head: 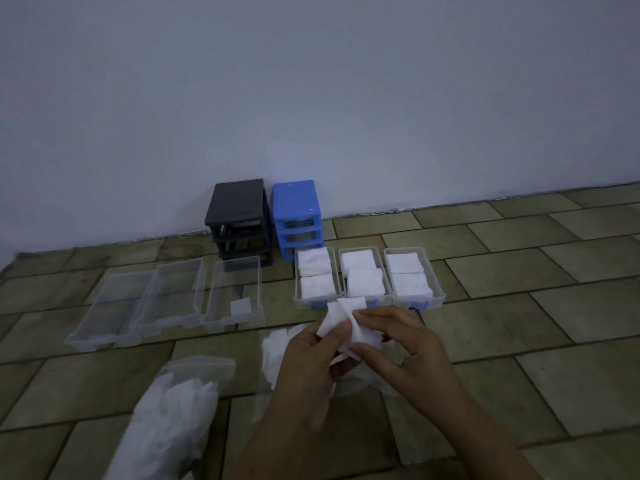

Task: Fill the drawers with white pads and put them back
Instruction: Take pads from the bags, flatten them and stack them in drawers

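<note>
Both hands hold a small bunch of white pads (341,323) above the tiled floor. My left hand (311,362) grips the bunch from below and my right hand (401,344) pinches its right side. Three clear drawers with blue handles (437,296) stand side by side just beyond, each holding stacked white pads (365,280). Three larger clear drawers (173,317) lie to the left; the rightmost one holds a single pad (240,306). A black drawer frame (239,216) and a blue drawer frame (296,209) stand against the wall with no drawers in them.
A clear plastic bag of white pads (176,410) lies at the lower left. Another clear bag with pads (273,351) lies under my hands. The grey wall (311,98) runs behind the frames.
</note>
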